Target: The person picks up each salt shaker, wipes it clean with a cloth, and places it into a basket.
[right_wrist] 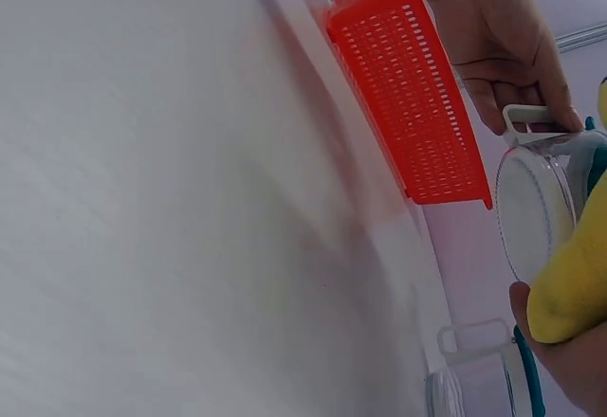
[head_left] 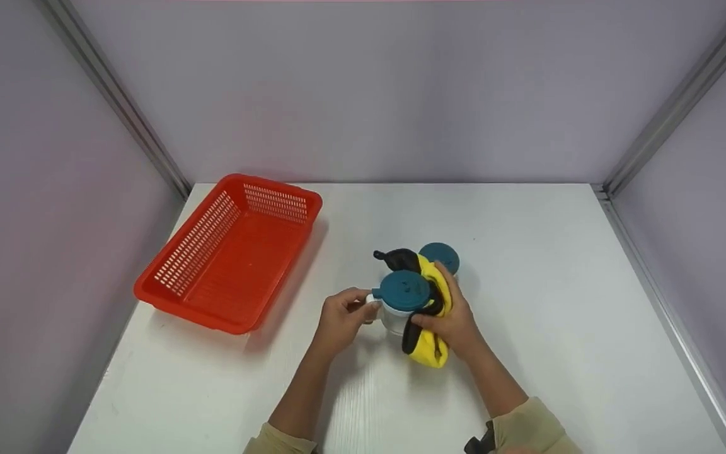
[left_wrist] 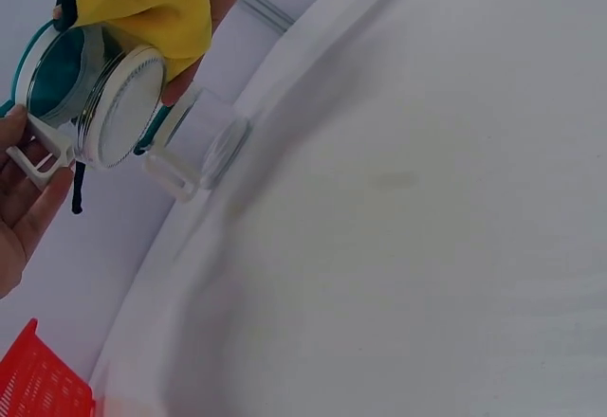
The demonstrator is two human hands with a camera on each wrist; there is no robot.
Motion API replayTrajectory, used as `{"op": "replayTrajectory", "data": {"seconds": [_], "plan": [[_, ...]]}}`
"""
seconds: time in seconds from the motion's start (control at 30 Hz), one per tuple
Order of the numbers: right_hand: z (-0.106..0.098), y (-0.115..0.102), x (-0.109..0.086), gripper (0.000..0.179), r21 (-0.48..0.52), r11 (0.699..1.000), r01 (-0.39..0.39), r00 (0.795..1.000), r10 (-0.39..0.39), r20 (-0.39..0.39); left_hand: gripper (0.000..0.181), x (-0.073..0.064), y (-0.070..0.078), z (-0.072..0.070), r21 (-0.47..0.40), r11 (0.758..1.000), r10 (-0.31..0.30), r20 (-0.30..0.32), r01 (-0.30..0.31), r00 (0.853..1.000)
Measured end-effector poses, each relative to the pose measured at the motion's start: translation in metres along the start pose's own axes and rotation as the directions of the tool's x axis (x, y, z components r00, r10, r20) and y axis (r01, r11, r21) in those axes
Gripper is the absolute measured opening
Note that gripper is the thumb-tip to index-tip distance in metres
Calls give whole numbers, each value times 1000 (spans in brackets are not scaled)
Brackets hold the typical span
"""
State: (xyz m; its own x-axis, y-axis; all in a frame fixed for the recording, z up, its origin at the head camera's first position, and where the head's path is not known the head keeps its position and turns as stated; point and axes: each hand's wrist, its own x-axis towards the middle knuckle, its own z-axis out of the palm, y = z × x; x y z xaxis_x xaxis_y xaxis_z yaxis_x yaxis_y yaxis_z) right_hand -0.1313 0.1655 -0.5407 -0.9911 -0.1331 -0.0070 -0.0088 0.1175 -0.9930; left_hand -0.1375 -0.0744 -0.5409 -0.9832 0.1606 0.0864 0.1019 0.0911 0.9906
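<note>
A clear jar [head_left: 404, 291] with a teal lid and a white handle is held above the table, its base showing in both wrist views. My left hand [head_left: 341, 318] pinches the handle between thumb and fingers. On the jar's other side, my right hand [head_left: 459, 323] grips a yellow and black cloth [head_left: 429, 350] and holds it against the jar wall. The cloth's black end, with a small loop, sticks out behind the lid. Just beyond stands a second teal-lidded jar [head_left: 441, 253], partly hidden by the cloth; its white handle shows in the left wrist view.
To the left, a red plastic basket [head_left: 227, 328] with slotted sides sits on the white table [head_left: 546, 302]. Pale panels [head_left: 363, 94] rise behind the table and at both sides, with metal posts in the corners.
</note>
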Motion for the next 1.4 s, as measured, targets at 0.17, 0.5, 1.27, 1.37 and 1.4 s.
{"op": "replayTrajectory", "data": {"seconds": [0.17,0.5,1.27,1.37,1.4], "plan": [[-3,-1,0,97,8,1000,11,1000,-12,21,15,2,-1,-1,-13,1000,11,33,-11,999],[0,-1,-4,91,1,997,75,996,-75,-56,20,4,0,6,-36,999,-33,20,33,999],[16,8,-10,100,-113,978,173,969,-190,-160,12,0,20,2,326,945,-30,176,-30,984],[14,12,-11,100,-109,973,204,965,-218,-148,10,0,24,0,395,915,-12,217,-76,976],[14,13,-11,100,-112,971,211,963,-227,-147,10,0,25,0,406,910,-7,225,-87,974]]}}
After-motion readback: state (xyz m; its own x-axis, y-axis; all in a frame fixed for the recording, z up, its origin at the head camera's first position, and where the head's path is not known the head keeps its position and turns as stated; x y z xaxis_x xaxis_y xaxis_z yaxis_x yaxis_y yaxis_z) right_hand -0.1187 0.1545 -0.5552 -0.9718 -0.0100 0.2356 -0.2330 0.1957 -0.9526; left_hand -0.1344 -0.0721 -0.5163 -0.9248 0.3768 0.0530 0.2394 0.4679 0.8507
